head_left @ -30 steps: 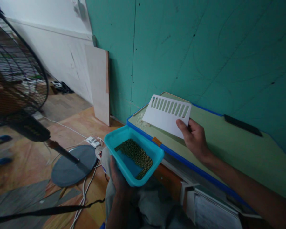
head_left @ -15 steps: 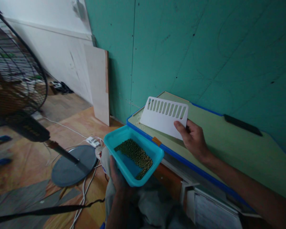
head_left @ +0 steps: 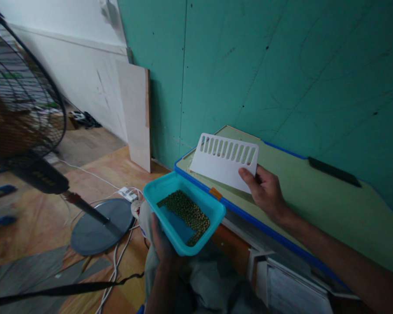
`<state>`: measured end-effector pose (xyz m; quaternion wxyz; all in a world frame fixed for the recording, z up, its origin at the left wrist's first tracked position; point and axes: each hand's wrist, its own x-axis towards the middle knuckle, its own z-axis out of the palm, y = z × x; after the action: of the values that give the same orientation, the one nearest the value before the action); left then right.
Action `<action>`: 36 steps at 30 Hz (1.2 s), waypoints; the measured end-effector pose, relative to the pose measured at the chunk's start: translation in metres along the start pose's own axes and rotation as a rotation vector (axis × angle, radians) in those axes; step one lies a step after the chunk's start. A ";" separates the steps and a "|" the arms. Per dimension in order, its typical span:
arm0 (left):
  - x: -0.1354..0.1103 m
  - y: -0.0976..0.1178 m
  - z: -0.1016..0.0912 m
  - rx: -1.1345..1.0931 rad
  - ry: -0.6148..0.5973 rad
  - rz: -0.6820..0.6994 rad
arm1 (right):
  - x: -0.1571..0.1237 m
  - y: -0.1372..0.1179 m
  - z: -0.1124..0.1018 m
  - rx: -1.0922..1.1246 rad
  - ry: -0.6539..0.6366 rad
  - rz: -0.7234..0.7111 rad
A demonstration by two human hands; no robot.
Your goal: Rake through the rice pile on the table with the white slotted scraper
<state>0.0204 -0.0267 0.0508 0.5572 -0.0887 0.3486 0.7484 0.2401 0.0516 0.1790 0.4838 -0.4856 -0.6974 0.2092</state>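
My left hand (head_left: 163, 242) is closed on the near left side of a turquoise plastic tub (head_left: 152, 187), held tilted beside the table edge. Green and paler bean-like grains (head_left: 186, 209) lie in a band across its bottom. Between thumb and fingers, my right hand (head_left: 265, 187) grips the right end of a flat white scraper (head_left: 219, 165) with a row of slots along its upper side. The scraper is over the left end of a pale green tabletop (head_left: 288, 187); whether its lower edge touches is hard to tell. Small pale grains (head_left: 196, 172) lie by its left end.
Blue edging and a brown tape patch (head_left: 215, 193) run along the tabletop's near side. A green wall (head_left: 249, 65) stands behind it. To the left are a floor fan (head_left: 42, 174) with a round base, white cables (head_left: 115, 261) and a leaning board (head_left: 134, 113).
The scraper has shifted slightly left at its left end, covering more of the loose grains there. The tub and my left hand stay in place.
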 end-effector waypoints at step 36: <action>-0.007 0.004 0.005 0.027 -0.043 -0.011 | -0.001 -0.004 0.000 0.057 0.185 0.089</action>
<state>0.0209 -0.0293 0.0596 0.5698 -0.0669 0.3458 0.7424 0.2384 0.0492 0.1823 0.5501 -0.5192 -0.6213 0.2046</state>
